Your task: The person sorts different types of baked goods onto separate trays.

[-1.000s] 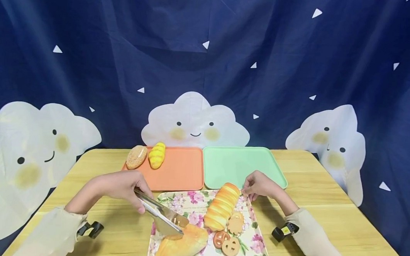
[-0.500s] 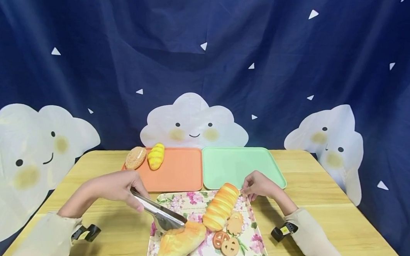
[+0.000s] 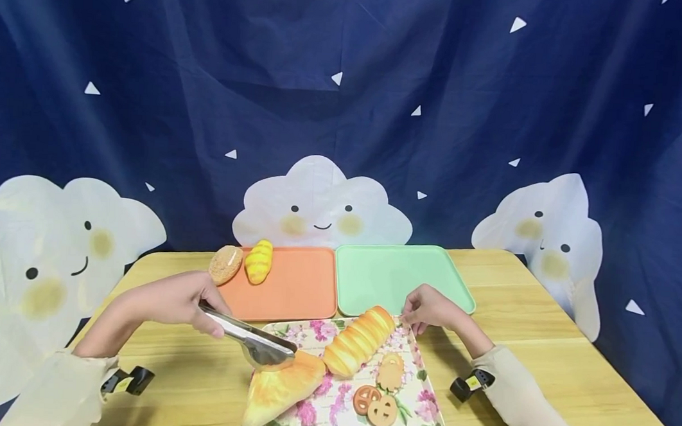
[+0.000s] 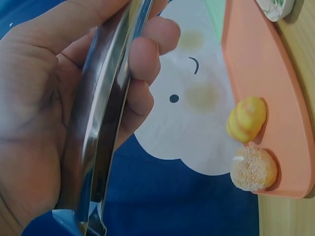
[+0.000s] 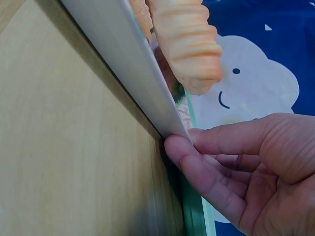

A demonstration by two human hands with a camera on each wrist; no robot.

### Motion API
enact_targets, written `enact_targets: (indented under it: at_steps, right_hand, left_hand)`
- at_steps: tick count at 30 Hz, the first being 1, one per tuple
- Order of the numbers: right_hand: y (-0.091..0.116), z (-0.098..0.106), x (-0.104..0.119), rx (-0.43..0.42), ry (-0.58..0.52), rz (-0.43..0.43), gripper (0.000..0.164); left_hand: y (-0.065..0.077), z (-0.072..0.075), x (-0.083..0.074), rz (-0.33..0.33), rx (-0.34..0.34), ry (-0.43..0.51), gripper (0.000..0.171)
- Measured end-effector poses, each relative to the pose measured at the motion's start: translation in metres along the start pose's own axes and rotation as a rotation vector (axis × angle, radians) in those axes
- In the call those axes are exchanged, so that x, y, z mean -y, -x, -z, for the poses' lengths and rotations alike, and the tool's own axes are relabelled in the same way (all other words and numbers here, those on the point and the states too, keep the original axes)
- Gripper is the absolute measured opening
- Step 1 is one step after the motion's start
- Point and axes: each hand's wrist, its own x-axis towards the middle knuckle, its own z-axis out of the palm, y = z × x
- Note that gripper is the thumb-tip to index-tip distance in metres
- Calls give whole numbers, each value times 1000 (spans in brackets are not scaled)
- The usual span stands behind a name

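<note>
My left hand (image 3: pixel 177 301) grips metal tongs (image 3: pixel 245 332), their handles lying across the palm in the left wrist view (image 4: pixel 98 113). The tongs' ends clamp the top of a golden, roughly triangular toy bread (image 3: pixel 282 387), which overlaps the left side of the floral tray (image 3: pixel 335 425). At that tray's far right corner, my right hand (image 3: pixel 431 308) pinches the rim between thumb and fingers. A long ridged bread loaf (image 3: pixel 360 343) lies slanted on the tray, touching or close to the triangular bread. Beside it are a scalloped cookie (image 3: pixel 390 372), a round cookie (image 3: pixel 382 411) and a brown pretzel-like cookie (image 3: pixel 366 399).
Behind the floral tray stand an orange tray (image 3: pixel 299 285) and a green tray (image 3: pixel 398 274), side by side. A sesame bun (image 3: pixel 226 265) and a small yellow bread (image 3: pixel 258 262) sit at the orange tray's left end. A blue cloud-print curtain (image 3: pixel 335 110) hangs behind the wooden table (image 3: pixel 498 298).
My left hand has moved left and slightly up, drawing the clamped bread along with the tongs. The ridged loaf has swung to a flatter slant, its near end further left. My right hand stays put.
</note>
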Motion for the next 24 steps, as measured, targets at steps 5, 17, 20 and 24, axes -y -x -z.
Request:
enact_targets:
  at_steps: [5,17,20,24]
  right_hand:
    - [-1,0,-1,3,1,0,12]
    - [-1,0,-1,5,6,5,11]
    - [-1,1,-2,7,3,6,11]
    - [0,1,-2,8,-2,7,12]
  left_hand:
    - [4,3,1,8,-10,-24,11]
    - [21,25,2,162,-236,-211,8]
    - [24,33,7,207,-286,-240,9]
    - [23,38,20,236,-321,-248,7]
